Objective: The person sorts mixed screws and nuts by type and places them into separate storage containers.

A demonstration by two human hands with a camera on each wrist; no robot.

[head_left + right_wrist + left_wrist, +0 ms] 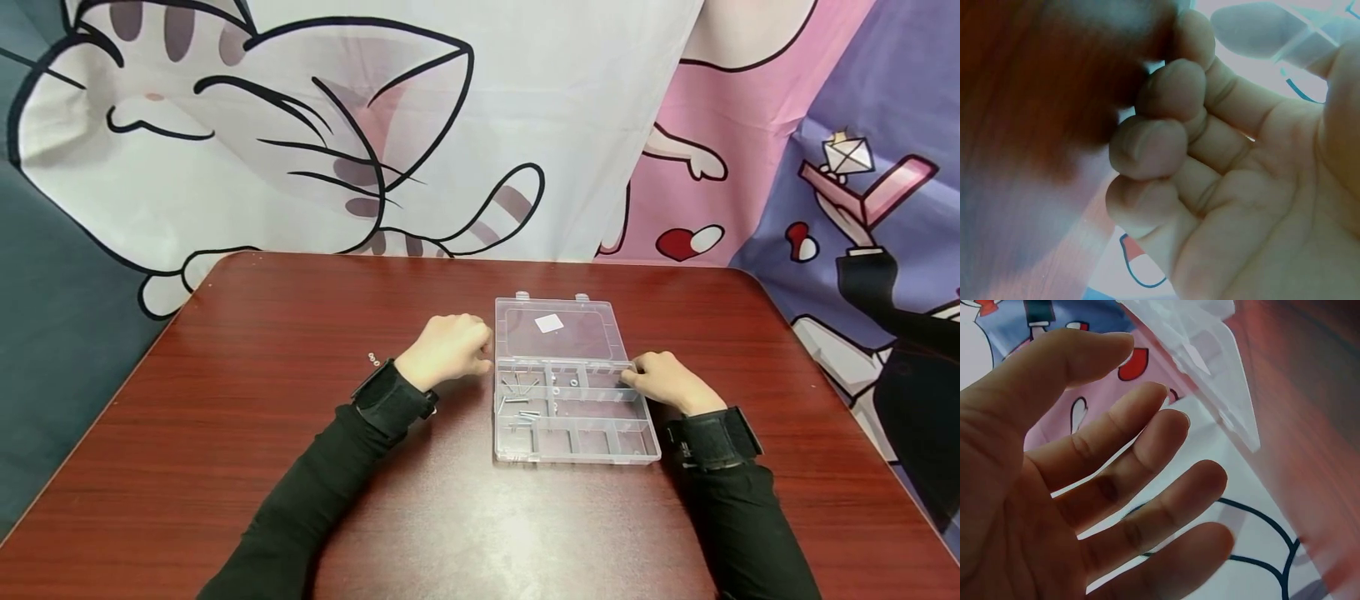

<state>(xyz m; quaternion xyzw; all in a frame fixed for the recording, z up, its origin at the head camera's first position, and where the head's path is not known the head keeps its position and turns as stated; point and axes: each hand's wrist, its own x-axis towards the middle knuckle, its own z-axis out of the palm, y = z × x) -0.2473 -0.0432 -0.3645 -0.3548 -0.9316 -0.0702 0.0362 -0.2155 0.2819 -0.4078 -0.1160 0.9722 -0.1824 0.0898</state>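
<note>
A clear plastic compartment box (577,460) lies on the table with its lid (592,333) folded back, away from me. Several screws (514,400) are in its left compartments, and small nuts (573,382) sit nearer its middle. Beside the box's left edge is my left hand (447,350), apart from it; in the left wrist view its fingers (1166,515) are relaxed and hold nothing. My right hand (667,382) grips the box's right side wall. Its fingers (1154,147) are curled in the right wrist view, and the thumb appears partly behind clear plastic.
Several small pale rings (373,359) lie on the brown table (285,333) left of the left hand. A white label (549,323) lies on the lid. Behind the table's far edge hangs a cartoon-printed cloth (585,125).
</note>
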